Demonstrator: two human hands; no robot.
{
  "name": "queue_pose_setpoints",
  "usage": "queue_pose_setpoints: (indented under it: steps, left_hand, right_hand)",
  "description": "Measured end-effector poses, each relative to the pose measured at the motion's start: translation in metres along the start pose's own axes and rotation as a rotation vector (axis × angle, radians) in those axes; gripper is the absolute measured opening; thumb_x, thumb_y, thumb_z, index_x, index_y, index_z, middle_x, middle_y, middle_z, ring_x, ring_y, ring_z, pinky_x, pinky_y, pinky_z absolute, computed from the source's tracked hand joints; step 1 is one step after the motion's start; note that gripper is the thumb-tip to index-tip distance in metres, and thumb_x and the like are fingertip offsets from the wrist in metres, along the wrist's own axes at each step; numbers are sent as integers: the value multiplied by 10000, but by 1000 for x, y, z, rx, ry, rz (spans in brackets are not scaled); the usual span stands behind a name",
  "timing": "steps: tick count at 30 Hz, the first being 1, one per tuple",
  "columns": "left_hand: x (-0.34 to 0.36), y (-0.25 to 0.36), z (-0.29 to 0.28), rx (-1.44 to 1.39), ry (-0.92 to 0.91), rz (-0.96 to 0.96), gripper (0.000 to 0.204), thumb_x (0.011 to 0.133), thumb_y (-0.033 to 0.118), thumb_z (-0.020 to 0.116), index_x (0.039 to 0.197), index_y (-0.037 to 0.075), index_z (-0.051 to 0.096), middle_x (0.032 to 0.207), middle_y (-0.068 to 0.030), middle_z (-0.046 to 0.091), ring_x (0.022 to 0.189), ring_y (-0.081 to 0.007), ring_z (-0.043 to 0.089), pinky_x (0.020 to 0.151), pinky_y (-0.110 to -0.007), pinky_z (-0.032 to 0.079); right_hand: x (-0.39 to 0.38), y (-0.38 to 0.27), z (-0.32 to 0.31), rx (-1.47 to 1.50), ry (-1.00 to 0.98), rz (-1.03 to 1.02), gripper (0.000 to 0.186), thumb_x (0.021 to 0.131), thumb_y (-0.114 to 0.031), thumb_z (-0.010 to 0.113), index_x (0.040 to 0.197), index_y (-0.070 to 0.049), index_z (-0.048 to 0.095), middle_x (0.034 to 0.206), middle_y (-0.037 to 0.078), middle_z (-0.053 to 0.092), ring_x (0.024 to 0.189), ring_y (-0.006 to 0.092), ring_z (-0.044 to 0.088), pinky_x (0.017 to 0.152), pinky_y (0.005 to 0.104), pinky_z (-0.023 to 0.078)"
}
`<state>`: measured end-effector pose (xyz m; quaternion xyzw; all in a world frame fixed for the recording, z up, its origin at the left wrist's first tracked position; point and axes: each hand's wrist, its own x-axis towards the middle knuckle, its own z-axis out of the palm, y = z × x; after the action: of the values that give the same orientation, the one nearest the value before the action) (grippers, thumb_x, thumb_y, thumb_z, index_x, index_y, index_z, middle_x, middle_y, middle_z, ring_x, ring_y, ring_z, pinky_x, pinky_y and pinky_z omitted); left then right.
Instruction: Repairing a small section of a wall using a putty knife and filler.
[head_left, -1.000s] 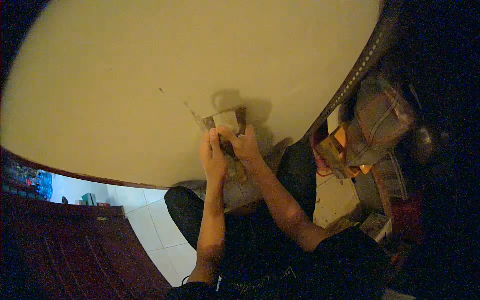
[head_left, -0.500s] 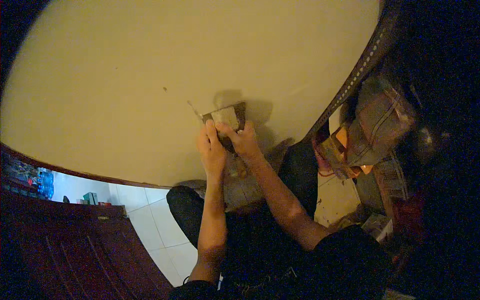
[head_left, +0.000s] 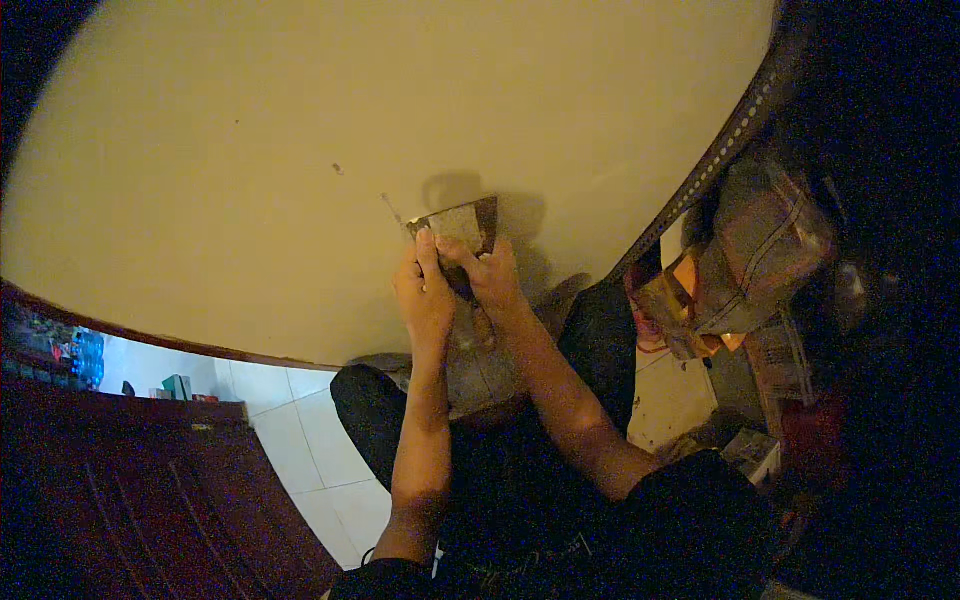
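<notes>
Both my hands hold one small flat dark-edged piece with a pale grey patch [head_left: 460,222] on its face. It looks like a four-sided plate narrowing toward me, but its exact kind I cannot make out. On its left edge my left hand [head_left: 427,290] is closed, thumb lying along the front. My right hand [head_left: 493,275] grips the right side, thumb bent across the pale patch. Behind the piece lies a broad cream surface [head_left: 250,230], with shadows of the hands and piece on it. Fingers behind the piece are hidden.
A thin mark [head_left: 390,207] and small dark specks show on the cream surface. Its right rim [head_left: 720,140] is dark and dotted. Bags and a cloth [head_left: 755,235] lie at the right. At lower left, a dark red wooden piece [head_left: 150,490] borders white floor tiles [head_left: 325,450].
The held piece has tilted slightly, its upper right corner now higher and more of its dark edge showing. Both hands keep their grip. The view has shifted a little.
</notes>
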<state>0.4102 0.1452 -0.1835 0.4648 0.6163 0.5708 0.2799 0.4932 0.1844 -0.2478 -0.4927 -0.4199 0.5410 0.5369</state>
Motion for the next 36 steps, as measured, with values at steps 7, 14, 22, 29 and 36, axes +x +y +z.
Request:
queue_pose_setpoints:
  steps: [7,14,22,29,36]
  left_hand:
    - [-6,-6,-3,142,29,4,387,968,286,449,798,-32,589,643,-80,569,589,-152,481,544,-318,385]
    - [3,16,-5,53,82,84,392,969,292,452,778,-27,574,645,-81,541,604,-141,455,537,-315,359]
    - [-6,-1,-2,-38,69,69,399,971,285,449,722,-12,540,569,-17,437,554,-96,384,491,-297,312]
    - [1,16,-2,-39,98,101,401,971,282,451,712,-5,558,559,-1,433,542,-82,363,478,-293,292]
    - [-3,-10,4,-100,73,30,403,965,283,461,726,-19,580,568,-52,491,536,-111,408,493,-305,336]
  right_hand:
    - [-10,-8,4,177,-71,-80,555,647,-410,812,876,46,596,873,173,650,791,239,624,683,363,506]
    - [-5,-38,8,171,-188,-129,317,755,-262,746,893,-10,612,850,71,658,774,174,621,699,303,502]
    - [-2,9,5,-2,-75,-35,711,677,-480,773,1031,75,504,994,209,610,899,292,599,760,383,492]
    - [1,-28,4,-151,-3,-82,436,736,-287,769,942,49,581,869,99,652,742,143,615,634,284,505]
    - [7,11,5,112,-55,-183,609,693,-392,785,1009,62,532,1002,181,616,862,286,599,757,386,494]
